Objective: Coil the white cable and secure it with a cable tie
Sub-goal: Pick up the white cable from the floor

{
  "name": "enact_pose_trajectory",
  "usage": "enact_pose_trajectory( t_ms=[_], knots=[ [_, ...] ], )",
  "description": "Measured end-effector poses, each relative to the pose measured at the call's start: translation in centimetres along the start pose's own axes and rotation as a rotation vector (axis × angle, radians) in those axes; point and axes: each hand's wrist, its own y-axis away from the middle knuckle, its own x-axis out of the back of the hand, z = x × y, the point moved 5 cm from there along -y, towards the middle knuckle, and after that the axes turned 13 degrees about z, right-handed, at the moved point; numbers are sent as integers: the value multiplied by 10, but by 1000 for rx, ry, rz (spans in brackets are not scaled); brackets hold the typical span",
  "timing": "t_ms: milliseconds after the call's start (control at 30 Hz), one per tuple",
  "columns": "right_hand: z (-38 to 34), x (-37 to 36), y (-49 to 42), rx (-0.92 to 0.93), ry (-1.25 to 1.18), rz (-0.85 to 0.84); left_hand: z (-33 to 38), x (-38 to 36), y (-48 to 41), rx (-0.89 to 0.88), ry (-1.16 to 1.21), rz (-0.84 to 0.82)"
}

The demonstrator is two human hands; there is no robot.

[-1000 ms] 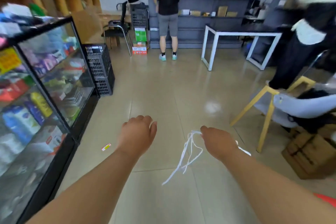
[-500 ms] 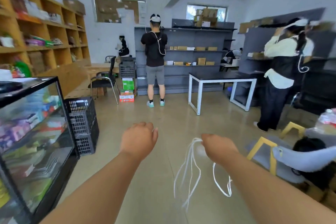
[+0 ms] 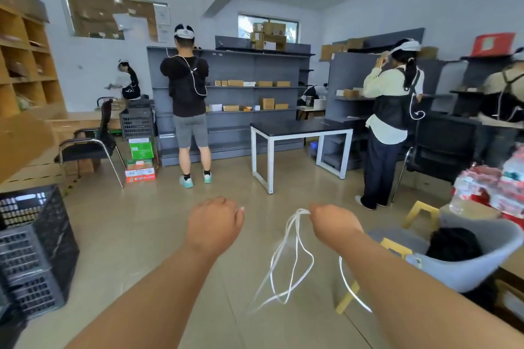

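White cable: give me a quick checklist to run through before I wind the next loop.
1. Grip on the white cable: ok. The right hand pinches the gathered strands at the top.
2. Loops even: not ok. They hang loose, at different lengths.
3. Loose end gathered in: not ok. One strand trails under the right forearm.
4. Left hand free to help: cannot tell. Its fingers curl away from the camera.
5. Cable tie within reach: cannot tell. None is plainly visible.
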Motion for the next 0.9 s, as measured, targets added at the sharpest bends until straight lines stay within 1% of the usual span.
enact_pose_trajectory(
  t_ms=[67, 200, 300, 367, 467, 533, 700, 800, 900],
  knots=[
    [12, -19, -35, 3, 6, -8, 6, -29, -28, -12, -18, -10],
    [37, -53, -107, 29, -16, -24, 14, -86, -93, 7, -28, 30],
    [53, -75, -159, 76, -23, -61, 25, -121, -142, 11, -21, 36],
    [62, -85, -195, 105, -22, -51, 32, -142, -171, 0, -24, 67],
    [78, -95, -242, 130, -10, -39, 39, -178, -203, 11, -16, 31],
    [88, -102, -270, 137, 2, -51, 44, -200, -219, 14, -29, -32],
    [116, -132, -340, 120, 9, -38, 54, -258, -269, 22, -59, -32],
    [133, -157, -381, 103, 1, -18, 61, -297, -300, -2, -112, -48],
    [148, -185, -427, 90, 16, -23, 64, -344, -336, -38, -106, -70]
  ],
)
